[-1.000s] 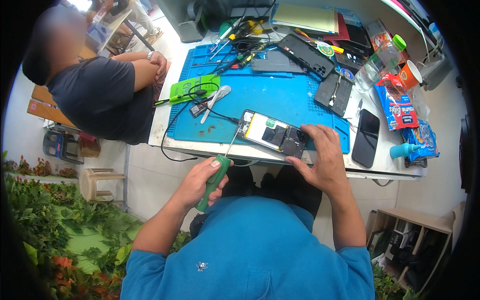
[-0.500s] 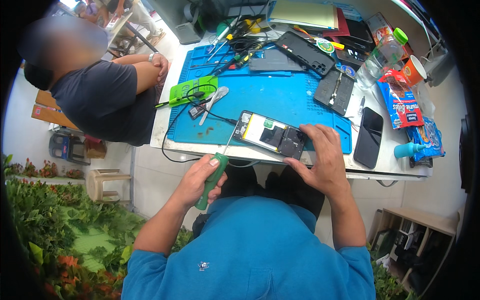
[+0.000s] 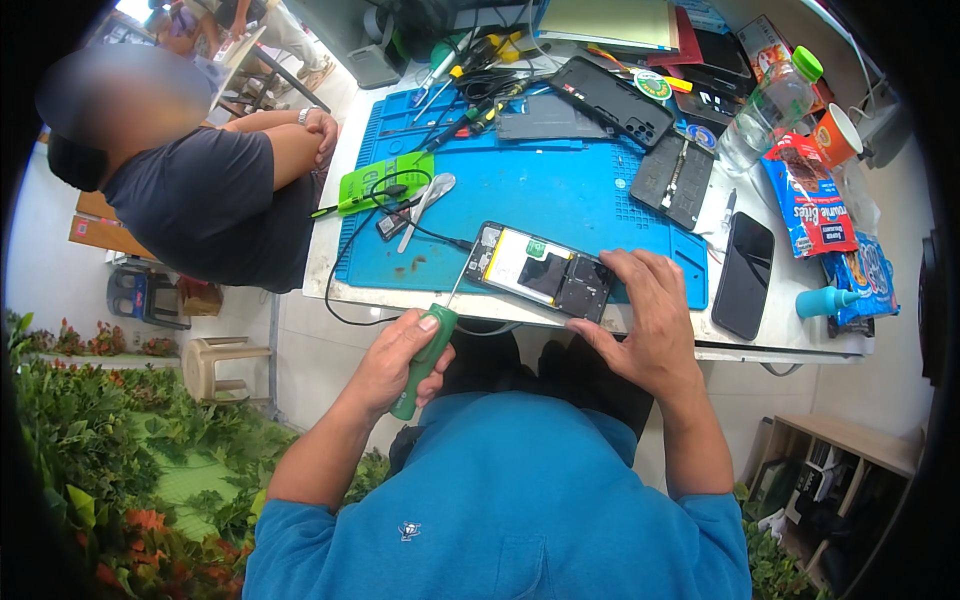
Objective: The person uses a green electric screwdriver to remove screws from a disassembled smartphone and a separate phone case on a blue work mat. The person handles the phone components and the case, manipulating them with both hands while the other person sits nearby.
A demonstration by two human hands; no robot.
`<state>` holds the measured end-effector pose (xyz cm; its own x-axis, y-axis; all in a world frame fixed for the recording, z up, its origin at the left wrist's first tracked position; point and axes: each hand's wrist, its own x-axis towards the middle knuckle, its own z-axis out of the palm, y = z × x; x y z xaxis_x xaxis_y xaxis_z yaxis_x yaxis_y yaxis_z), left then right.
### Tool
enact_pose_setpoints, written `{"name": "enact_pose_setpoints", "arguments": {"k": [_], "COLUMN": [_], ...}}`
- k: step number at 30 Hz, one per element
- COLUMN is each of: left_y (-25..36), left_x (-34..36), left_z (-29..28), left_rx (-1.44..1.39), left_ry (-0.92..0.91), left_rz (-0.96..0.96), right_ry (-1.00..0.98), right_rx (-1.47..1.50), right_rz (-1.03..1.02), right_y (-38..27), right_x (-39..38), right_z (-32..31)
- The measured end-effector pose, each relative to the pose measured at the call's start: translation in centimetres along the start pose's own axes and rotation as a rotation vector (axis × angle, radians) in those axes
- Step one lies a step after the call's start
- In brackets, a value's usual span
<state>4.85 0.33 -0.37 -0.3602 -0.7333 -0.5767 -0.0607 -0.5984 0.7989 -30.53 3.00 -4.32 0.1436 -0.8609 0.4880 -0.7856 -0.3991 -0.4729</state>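
An opened smartphone (image 3: 540, 270), back cover off, lies tilted at the mat's front edge with its white battery and dark inner parts showing. My left hand (image 3: 400, 360) is closed around the green handle of a screwdriver (image 3: 418, 372). Its thin shaft reaches up to the phone's left end, where the tip is too small to make out. My right hand (image 3: 650, 325) spans the phone's right end, thumb at the near edge and fingers at the far one. A black cable (image 3: 432, 232) runs into the phone's left end.
Under the phone lies a blue work mat (image 3: 530, 190). Tools and cables (image 3: 480, 90) pile up at the back. A black phone (image 3: 743, 275), a teal bottle (image 3: 825, 302) and snack packets (image 3: 808, 200) stand right. A seated person (image 3: 200, 190) is at the left.
My hands, the screwdriver and the opened phone hold almost the same position. The view has shifted slightly.
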Motion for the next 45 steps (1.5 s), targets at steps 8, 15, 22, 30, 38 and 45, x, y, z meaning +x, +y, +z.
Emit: {"name": "enact_pose_setpoints", "arguments": {"k": [8, 15, 22, 30, 38, 45], "left_y": [-0.1, -0.3, -0.5, -1.0, -1.4, -0.5], "left_x": [0.2, 0.2, 0.0, -0.7, -0.8, -0.4], "left_z": [0.7, 1.7, 1.7, 0.4, 0.4, 0.5], "left_rx": [-0.006, 0.018, 0.031, 0.014, 0.157, 0.15], "left_ry": [0.049, 0.114, 0.119, 0.179, 0.069, 0.144], "left_rz": [0.029, 0.059, 0.062, 0.103, 0.099, 0.093], "right_ry": [0.014, 0.018, 0.027, 0.023, 0.027, 0.023], "right_rx": [0.006, 0.015, 0.024, 0.023, 0.011, 0.02], "right_rz": [-0.015, -0.02, -0.033, -0.027, -0.014, -0.023], "right_y": [0.2, 0.2, 0.3, 0.3, 0.2, 0.3], "right_x": [-0.2, -0.2, -0.2, -0.2, -0.2, -0.2], "right_z": [0.1, 0.1, 0.3, 0.2, 0.3, 0.2]}}
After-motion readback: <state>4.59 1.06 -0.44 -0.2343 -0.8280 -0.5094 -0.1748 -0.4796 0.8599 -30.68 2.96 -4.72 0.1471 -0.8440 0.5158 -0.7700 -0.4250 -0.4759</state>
